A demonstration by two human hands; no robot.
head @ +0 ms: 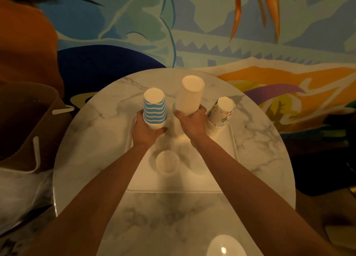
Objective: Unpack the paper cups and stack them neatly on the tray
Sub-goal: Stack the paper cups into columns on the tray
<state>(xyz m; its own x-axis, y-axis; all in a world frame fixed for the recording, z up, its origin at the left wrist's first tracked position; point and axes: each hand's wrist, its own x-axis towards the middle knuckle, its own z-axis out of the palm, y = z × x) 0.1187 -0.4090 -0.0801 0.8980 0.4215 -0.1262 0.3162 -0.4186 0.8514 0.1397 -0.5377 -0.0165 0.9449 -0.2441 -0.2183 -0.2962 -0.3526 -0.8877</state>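
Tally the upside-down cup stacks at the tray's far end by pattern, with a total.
Blue-striped stack, held by the left hand: 1
Plain white stack, held by the right hand: 1
Doodle-print stack: 1
Total: 3

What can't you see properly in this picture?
Head view:
Bottom of the white stack: behind the right hand; touching the tray or not, unclear.
Bottom of the striped stack: under the left hand.
Inside the brown bag: too dark.
Drawings on the patterned stack: too small.
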